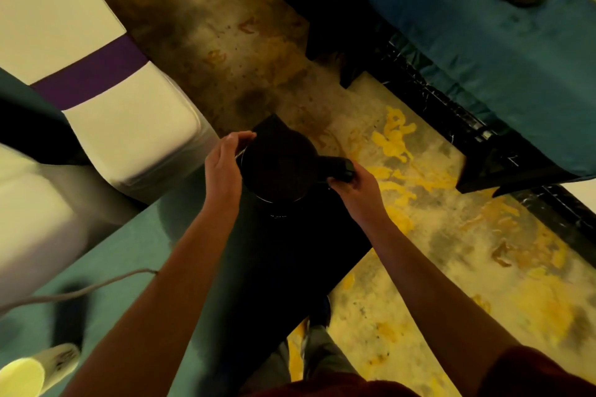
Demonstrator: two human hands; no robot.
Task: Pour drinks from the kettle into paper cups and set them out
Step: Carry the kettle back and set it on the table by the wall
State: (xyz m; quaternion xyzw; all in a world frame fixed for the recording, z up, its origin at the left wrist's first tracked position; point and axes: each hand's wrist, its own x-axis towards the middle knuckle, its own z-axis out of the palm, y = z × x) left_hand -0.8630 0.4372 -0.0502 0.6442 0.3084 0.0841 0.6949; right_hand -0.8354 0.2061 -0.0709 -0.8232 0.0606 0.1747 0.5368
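Both forearms reach forward and down from the bottom edge, converging on the dark round kettle (pixel 279 167), seen from above.

Left hand (pixel 224 164): back of hand up, wrist straight, fingers lying along the kettle's left side, fingertips up near the far rim. Fingers look fairly straight, resting against the body rather than wrapped round it; thumb hidden, so exact contact is unclear.

Right hand (pixel 353 187): fingers curled round the black kettle handle (pixel 338 167), which sticks out to the right. Firm wrap grip, knuckles up.

Kettle sits over the corner of a black tabletop (pixel 290 255), apparently on a dark round base; whether lifted or seated, cannot tell. Lid area too dark to read.

A pale yellow paper cup (pixel 35 371) lies on its side at lower left on the teal tablecloth (pixel 135 255), well apart from the kettle. White cable (pixel 80 292) runs across that cloth.
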